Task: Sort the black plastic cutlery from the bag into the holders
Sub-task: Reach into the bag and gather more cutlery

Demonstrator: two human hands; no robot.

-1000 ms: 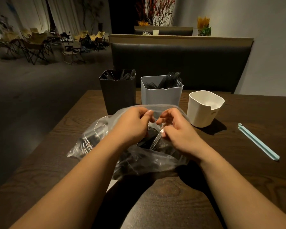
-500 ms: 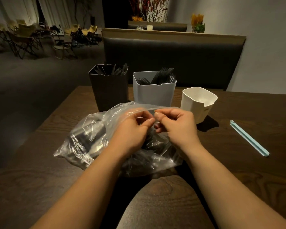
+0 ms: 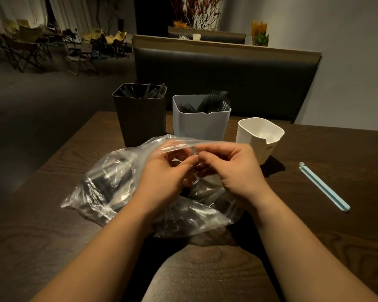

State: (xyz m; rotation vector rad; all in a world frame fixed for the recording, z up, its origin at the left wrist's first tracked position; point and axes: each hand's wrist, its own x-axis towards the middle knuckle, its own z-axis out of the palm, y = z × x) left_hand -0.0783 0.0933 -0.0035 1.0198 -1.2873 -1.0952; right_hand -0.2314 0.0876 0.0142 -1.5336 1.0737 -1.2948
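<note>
Fingers (image 3: 216,150) curled; left hand (image 3: 164,178), right hand (image 3: 235,170) pinching bag (image 3: 109,182).

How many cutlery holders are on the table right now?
3: a black holder at left, a grey holder in the middle, a white holder at right, all behind the bag.

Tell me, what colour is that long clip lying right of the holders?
Pale blue; the clip shows in the head view.

Dim, warm light — soft shadows, grainy, wide-angle bending at edges.
</note>
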